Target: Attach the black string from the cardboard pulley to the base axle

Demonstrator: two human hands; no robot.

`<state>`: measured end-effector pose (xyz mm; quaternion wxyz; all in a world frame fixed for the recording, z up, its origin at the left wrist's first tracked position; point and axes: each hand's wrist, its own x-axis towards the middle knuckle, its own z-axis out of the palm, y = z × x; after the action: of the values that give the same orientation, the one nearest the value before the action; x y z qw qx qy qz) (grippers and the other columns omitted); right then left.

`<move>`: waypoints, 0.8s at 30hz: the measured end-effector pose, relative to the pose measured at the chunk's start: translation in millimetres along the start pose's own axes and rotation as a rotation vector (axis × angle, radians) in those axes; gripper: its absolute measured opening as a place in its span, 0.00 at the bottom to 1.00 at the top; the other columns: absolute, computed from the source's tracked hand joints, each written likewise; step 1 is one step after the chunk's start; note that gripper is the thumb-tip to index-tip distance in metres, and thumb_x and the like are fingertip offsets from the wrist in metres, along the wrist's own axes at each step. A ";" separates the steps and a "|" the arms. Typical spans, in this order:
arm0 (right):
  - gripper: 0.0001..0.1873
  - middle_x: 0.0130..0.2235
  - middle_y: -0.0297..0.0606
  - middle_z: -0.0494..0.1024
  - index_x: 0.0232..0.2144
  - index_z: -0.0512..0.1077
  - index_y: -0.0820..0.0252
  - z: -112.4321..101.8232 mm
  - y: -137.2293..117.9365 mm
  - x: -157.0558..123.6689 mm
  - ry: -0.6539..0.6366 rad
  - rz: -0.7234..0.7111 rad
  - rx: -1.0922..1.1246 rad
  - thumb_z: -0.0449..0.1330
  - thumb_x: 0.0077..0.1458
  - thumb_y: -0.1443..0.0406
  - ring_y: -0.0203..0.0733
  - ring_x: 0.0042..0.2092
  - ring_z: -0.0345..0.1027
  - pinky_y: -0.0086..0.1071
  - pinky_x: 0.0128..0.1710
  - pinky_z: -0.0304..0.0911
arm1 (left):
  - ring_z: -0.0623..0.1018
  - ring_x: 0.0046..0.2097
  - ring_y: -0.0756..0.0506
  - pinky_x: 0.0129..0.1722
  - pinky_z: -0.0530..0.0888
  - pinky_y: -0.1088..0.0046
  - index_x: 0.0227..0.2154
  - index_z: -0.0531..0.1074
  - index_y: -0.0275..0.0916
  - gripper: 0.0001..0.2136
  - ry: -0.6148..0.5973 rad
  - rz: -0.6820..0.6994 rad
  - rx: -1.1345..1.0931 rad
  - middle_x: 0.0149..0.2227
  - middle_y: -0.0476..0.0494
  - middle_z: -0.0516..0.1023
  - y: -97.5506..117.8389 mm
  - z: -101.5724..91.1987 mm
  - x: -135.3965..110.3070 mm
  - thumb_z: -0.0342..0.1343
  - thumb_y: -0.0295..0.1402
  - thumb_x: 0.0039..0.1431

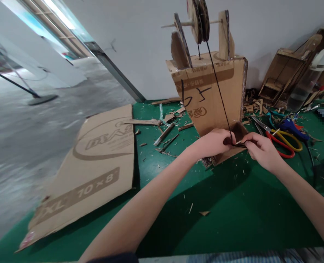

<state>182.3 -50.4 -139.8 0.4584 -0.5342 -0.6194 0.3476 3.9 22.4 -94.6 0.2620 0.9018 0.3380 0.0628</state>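
A tall cardboard box stands against the wall, bearing a cardboard pulley wheel on a thin stick axle between upright cardboard supports. From the wheel a black string runs down the box's front to my hands. My left hand has its fingers closed around the string's lower part, at the small open tray at the box's foot. Opposite it, my right hand pinches the string between thumb and forefinger. The string stretches between both hands, and its exact looping is too small to make out.
Scissors with red and yellow handles and a blue glue gun lie right of my right hand. A clear bottle leans at the back right. A flat cardboard sheet overhangs the green table's left edge. Cardboard scraps litter the tabletop.
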 end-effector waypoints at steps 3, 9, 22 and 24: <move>0.06 0.31 0.39 0.74 0.33 0.71 0.58 -8.7 1.5 -0.3 0.125 -0.236 -0.412 0.53 0.54 0.66 0.41 0.33 0.68 0.32 0.29 0.62 | 0.75 0.34 0.48 0.35 0.69 0.74 0.36 0.76 0.39 0.10 0.001 -0.006 0.001 0.33 0.48 0.79 -0.1 0.1 0.4 0.53 0.27 0.51; 0.05 0.30 0.36 0.74 0.32 0.66 0.57 -9.9 1.4 -2.5 -0.009 -0.113 -0.193 0.50 0.55 0.68 0.37 0.26 0.68 0.30 0.24 0.62 | 0.75 0.34 0.48 0.35 0.67 0.74 0.35 0.76 0.39 0.10 -0.008 -0.009 0.004 0.33 0.48 0.79 -1.5 0.4 0.7 0.53 0.27 0.51; 0.09 0.30 0.37 0.77 0.36 0.74 0.57 -31.0 2.6 2.7 0.381 -0.322 -0.733 0.55 0.54 0.67 0.42 0.31 0.69 0.37 0.35 0.63 | 0.75 0.33 0.49 0.34 0.69 0.75 0.35 0.75 0.38 0.08 -0.007 -0.029 -0.058 0.31 0.48 0.78 -2.3 1.0 0.4 0.54 0.28 0.52; 0.07 0.31 0.38 0.77 0.36 0.73 0.56 -30.2 2.7 5.1 0.449 -0.301 -0.594 0.56 0.56 0.64 0.43 0.33 0.70 0.39 0.37 0.66 | 0.75 0.33 0.49 0.34 0.69 0.75 0.35 0.75 0.38 0.08 -0.008 -0.032 -0.044 0.31 0.48 0.77 -2.2 1.0 0.5 0.54 0.28 0.52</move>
<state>211.6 -46.8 -131.0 0.4539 -0.6095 -0.6486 -0.0431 3.4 23.7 -96.6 0.2839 0.8905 0.3501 0.0625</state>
